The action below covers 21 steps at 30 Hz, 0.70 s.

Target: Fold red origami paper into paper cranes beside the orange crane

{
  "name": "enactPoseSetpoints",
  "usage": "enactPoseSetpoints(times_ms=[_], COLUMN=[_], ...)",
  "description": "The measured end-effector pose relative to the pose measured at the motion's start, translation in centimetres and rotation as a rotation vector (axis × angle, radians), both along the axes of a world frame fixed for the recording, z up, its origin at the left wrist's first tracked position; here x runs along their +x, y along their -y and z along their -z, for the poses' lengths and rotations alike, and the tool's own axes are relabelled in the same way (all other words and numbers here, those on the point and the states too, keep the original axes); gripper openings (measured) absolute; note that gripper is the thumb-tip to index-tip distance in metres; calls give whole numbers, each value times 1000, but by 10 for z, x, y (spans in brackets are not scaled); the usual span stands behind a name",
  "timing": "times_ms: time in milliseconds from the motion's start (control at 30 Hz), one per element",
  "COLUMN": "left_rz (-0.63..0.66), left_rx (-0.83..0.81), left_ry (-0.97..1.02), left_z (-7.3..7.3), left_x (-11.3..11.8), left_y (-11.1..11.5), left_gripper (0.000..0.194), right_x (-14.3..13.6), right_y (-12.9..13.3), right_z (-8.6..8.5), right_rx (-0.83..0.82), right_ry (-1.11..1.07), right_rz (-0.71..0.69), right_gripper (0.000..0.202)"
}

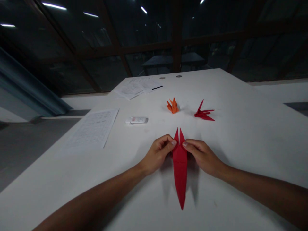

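Note:
A long piece of folded red paper is held above the white table, with two narrow points at its far end and one long point towards me. My left hand pinches its left edge near the split, thumb on top. On the opposite edge, my right hand grips it the same way. The fingers under the paper are partly hidden. Beyond my hands stand an orange folded-paper figure and, to its right, a red folded-paper figure with several thin points.
The white table runs back towards dark windows. A white plastic-looking item with printing lies left of the figures. A written sheet is at the left edge, more papers and a dark pen-like stick farther back.

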State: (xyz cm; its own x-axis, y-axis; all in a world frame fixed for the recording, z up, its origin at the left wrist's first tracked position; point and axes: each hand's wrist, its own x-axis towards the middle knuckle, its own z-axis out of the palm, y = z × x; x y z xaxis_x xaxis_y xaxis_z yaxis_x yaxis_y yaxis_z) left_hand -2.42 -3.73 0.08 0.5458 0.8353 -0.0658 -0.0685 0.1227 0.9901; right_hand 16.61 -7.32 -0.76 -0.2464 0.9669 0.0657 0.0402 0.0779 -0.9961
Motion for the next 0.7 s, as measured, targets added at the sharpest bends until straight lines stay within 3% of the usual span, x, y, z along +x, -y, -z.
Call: enactPoseSetpoints(times_ms=[233,700], left_rz=[-49,-130], left_rx=[2,-54], left_ry=[18,107], left_z=[4,0], left_x=[-1,4], left_y=[-1,-2], left_gripper=[31,23], right_x=[-1,1], right_y=[1,7], right_z=[-1,-7], right_rx=[-10,-21], right_ry=[10,128], right_rz=[-3,-166], right_gripper=[41,32])
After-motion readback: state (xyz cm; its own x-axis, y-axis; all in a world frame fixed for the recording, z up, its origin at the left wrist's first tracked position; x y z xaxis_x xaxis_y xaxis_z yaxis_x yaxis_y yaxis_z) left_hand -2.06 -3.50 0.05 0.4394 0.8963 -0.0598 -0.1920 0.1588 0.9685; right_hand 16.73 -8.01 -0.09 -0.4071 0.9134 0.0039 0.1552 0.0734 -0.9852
